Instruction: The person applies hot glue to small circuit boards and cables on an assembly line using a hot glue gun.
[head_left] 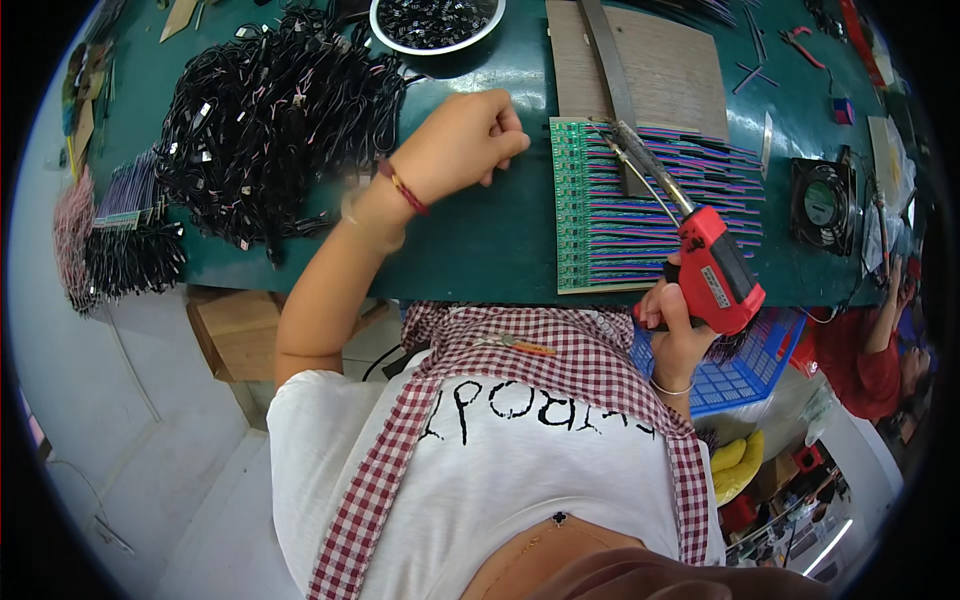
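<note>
A red and black soldering gun [718, 270] is gripped in my right hand [675, 325] at the table's near edge. Its long metal barrel slants up over a strip of small green circuit boards [570, 205], where the tip is close to the wires. Pink, blue and black wires [690, 205] run rightward from these boards. My left hand [462, 140] is raised over the table, left of the boards, with curled fingers. Whatever those fingers may hold is hidden. Beyond the boards, a grey metal bar [607, 65] lies across a wooden panel [665, 70] and the wires.
Black cables [270, 130] form a large heap at left, beside a white bowl [378, 22] of small black parts. A black fan [822, 205] stands at right. Below the table are a blue crate [730, 385] and a cardboard box [235, 335]. Another person's red sleeve [870, 375] appears far right.
</note>
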